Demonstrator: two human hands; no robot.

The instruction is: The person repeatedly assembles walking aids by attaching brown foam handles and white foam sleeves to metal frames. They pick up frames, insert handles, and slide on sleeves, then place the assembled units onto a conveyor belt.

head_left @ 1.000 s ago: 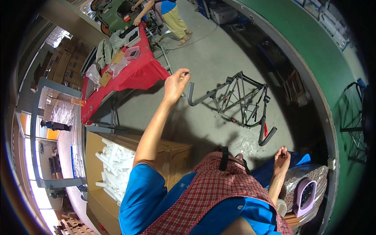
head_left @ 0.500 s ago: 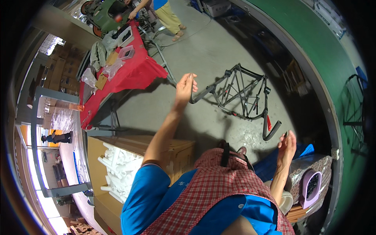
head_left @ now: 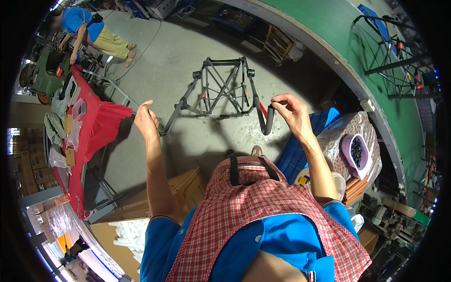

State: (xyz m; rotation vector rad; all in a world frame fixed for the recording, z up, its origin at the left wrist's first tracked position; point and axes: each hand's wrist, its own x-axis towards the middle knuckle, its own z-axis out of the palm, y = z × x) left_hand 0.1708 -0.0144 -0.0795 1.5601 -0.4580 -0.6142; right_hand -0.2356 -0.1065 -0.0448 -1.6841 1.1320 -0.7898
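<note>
A black tubular metal frame [head_left: 224,89] with crossed struts stands on the floor before me, its two bent tube ends rising toward me. My left hand [head_left: 148,123] is closed round the left tube end, which it mostly hides. At the open tip of the right tube, my right hand [head_left: 292,113] pinches a small black piece, seemingly a plug, between thumb and fingertips. The piece touches the tube end, and the fingers cover most of it. Beside my right forearm, a light purple basin [head_left: 348,149] holds many small black pieces.
The basin sits on a plastic-wrapped stack [head_left: 340,127], next to a blue crate [head_left: 300,145]. A cardboard box [head_left: 107,235] with white tubes is at lower left. A red-covered table [head_left: 101,127] stands left. Another person [head_left: 87,28] works at a green machine [head_left: 43,75].
My view has turned right, so the frame appears further left. My right hand has come from beside the right tube to its tip. My left hand stays at the left tube end.
</note>
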